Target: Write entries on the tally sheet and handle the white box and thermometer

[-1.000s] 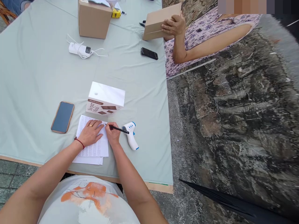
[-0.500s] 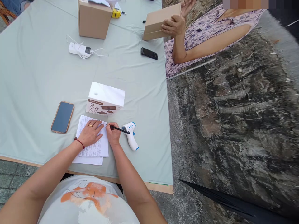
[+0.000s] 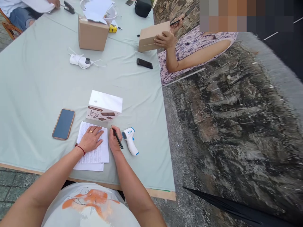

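My left hand (image 3: pixel 91 139) lies flat on a printed sheet of paper (image 3: pixel 97 156), its fingers spread; a second sheet peeks out beneath. Just right of the paper, my right hand (image 3: pixel 115 138) grips a black pen (image 3: pixel 117 137), whose tip points away from me. Beside that hand lies a white and blue infrared thermometer (image 3: pixel 130 142), not touched. Beyond the paper stands a white box (image 3: pixel 105 105) with brown print. A smartphone (image 3: pixel 63 124) in a brown-edged case rests to the left of the sheets.
Farther off are a white device with a cord (image 3: pixel 80 60), a black phone (image 3: pixel 144 63), a cardboard box (image 3: pixel 93 34) and a yellow tape measure (image 3: pixel 113 28). At the right edge another person holds a cardboard box (image 3: pixel 151 36) and a pen. Someone else sits far left.
My right hand has shifted slightly right, off the sheet's edge, and the pen has swung to point more directly away. My left hand stays on the paper. The view has tilted up a little.
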A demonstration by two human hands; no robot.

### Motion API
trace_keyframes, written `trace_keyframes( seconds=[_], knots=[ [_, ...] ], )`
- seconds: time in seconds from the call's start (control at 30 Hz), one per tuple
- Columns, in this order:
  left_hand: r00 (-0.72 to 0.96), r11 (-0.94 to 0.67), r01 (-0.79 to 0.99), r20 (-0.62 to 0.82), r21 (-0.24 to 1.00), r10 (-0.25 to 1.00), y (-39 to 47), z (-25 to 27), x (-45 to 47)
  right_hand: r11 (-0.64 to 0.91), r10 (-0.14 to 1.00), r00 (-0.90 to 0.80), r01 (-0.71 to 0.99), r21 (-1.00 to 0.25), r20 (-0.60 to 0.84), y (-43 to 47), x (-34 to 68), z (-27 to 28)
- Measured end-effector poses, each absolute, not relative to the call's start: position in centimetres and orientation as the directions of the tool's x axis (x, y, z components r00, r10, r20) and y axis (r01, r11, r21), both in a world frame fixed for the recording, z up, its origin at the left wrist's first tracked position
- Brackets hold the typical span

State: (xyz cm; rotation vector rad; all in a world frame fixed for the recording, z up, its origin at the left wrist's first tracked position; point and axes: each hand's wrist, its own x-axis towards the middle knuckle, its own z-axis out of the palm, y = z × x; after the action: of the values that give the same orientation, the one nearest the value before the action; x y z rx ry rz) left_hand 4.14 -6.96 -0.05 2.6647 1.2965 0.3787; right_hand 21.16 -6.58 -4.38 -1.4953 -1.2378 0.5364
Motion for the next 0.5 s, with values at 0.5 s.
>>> trace_keyframes(
  seconds=[0.5],
  knots=[
    [-0.173, -0.129, 0.493, 0.242, 0.86, 0.955, -4.9, -2.1, 1.3, 0.436, 0.833, -0.049, 0.672, -0.599, 0.551, -10.0, 25.5, -9.2]
  ],
)
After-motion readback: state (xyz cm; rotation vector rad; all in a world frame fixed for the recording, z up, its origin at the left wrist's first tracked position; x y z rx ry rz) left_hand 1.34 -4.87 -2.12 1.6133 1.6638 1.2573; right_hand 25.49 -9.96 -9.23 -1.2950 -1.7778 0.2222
